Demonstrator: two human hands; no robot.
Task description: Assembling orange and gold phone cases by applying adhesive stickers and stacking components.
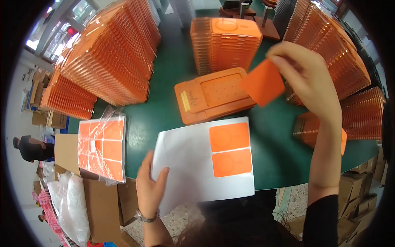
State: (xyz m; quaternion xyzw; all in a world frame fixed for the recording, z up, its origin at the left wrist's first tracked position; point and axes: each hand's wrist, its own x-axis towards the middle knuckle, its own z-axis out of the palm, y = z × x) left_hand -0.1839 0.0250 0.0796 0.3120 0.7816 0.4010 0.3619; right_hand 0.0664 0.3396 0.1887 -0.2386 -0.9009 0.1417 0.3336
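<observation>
My left hand (150,187) pinches the lower left edge of a white backing sheet (185,160) that lies over the table's front edge and carries two orange square stickers (229,150). My right hand (304,70) is raised above the table and holds one orange square sticker (263,83) by its upper right corner. The sticker hangs just right of an orange plastic tray (214,99) lying flat on the green table (164,119), with a recessed dotted panel on its top.
Tall stacks of orange trays stand at the left (111,53), back centre (224,43) and right (341,61). A bagged sheet of orange stickers (103,148) lies at the left on cardboard boxes (98,206). A person (29,148) stands far left.
</observation>
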